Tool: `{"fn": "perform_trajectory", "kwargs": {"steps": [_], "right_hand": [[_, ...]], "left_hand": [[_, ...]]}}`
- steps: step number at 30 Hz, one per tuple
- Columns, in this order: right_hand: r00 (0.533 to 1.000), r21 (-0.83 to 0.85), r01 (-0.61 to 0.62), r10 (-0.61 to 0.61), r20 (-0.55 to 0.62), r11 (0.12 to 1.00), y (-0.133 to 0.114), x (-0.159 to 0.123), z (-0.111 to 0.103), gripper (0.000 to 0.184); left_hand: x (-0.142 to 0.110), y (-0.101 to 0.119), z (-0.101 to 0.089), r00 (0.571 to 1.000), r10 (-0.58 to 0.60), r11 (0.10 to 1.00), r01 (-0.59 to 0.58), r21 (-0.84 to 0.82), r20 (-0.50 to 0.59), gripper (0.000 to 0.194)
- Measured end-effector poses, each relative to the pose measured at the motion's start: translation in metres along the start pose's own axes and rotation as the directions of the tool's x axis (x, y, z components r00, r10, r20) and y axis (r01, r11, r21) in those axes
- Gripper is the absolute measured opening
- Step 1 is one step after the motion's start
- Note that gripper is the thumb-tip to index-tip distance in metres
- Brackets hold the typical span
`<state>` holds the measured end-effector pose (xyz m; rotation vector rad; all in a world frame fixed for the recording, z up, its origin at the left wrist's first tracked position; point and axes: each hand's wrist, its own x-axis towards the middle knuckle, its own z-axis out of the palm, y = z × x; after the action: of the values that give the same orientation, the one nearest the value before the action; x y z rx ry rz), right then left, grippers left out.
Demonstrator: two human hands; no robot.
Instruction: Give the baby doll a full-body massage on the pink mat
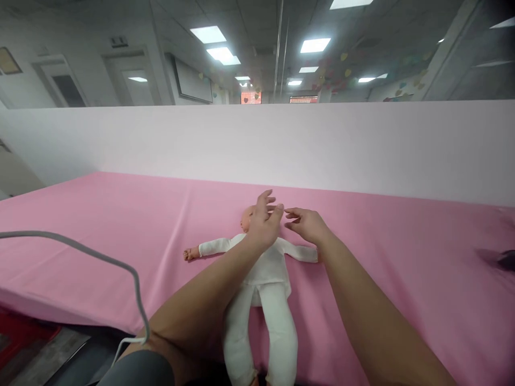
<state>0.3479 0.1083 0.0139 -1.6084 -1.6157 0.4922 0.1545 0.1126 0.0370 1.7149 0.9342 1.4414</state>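
Observation:
A baby doll (267,271) in a white long-sleeved top and white trousers lies on its back on a pink sheet (132,214), arms stretched out to the sides. My left hand (265,220) is over the doll's head, its fingers apart, and hides most of the face. Just right of the head is my right hand (306,222), fingers loosely bent and spread, with nothing seen between them. My left forearm crosses over the doll's chest and belly. Whether the left hand touches the head, I cannot tell.
Behind the sheet stands a low white wall (281,145) with glass above it. A grey cable (100,257) runs in from the left towards my left arm. A dark object (506,260) lies at the right edge. Something red (24,332) is at the lower left.

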Motion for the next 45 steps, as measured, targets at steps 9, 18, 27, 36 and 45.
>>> {"fn": "perform_trajectory", "kwargs": {"steps": [9,18,27,36,45], "right_hand": [[0.979,-0.285,-0.052,-0.008,-0.205,0.957,0.056,-0.007,-0.047,0.061],[0.991,-0.249,-0.013,-0.022,-0.135,0.968,0.082,-0.01,-0.025,0.077],[0.978,-0.265,-0.002,-0.054,-0.202,0.964,0.086,-0.009,-0.014,0.073],[0.954,-0.309,0.065,-0.15,-0.261,0.949,0.075,-0.017,-0.021,0.066],[0.792,-0.298,0.604,-0.6,0.118,0.739,-0.073,-0.068,0.045,0.061]], "left_hand": [[0.034,0.003,0.108,0.618,-0.71,0.584,0.785,-0.209,0.338,0.048],[0.036,-0.029,0.144,0.462,-0.817,0.402,0.885,-0.235,0.344,0.046],[0.04,-0.032,0.137,0.507,-0.773,0.42,0.86,-0.291,0.381,0.047],[0.026,0.001,0.047,0.593,-0.662,0.366,0.789,-0.493,0.457,0.049],[-0.026,0.014,-0.033,0.737,-0.586,0.435,0.636,-0.637,0.337,0.048]]}}
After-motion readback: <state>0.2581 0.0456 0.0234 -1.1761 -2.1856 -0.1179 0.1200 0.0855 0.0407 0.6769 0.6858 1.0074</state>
